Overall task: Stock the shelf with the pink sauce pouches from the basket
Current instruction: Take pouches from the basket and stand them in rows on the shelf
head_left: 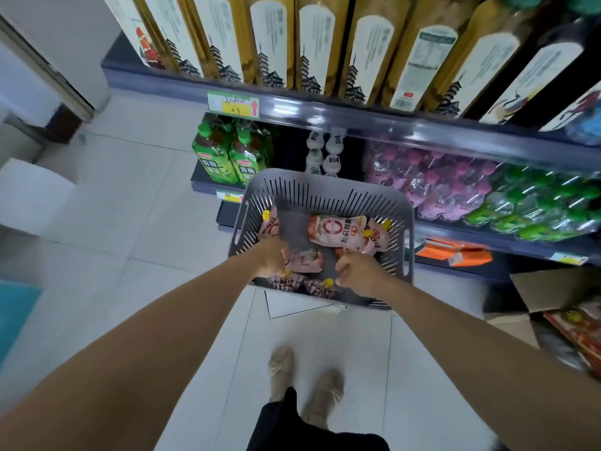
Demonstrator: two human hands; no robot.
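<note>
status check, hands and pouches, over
Left hand grips a pink pouch in the basket. Right hand curled beside it, grip unclear. Other pouches lie loose. Nothing blocking.

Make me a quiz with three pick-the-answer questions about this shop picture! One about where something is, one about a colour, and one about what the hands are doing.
1. Where are the pink pouches?
A. in the grey basket
B. on the top shelf
C. on the floor tiles

2. What colour are the pouch caps?
A. blue
B. yellow
C. black

3. What are the two hands doing?
A. hanging by the person's sides
B. holding a bottle
C. reaching down into the basket

Answers:
1 A, the pink pouches lie inside the grey basket.
2 B, each cap that shows is yellow.
3 C, the left hand and the right hand are both down among the pouches, fingers curled.
</note>
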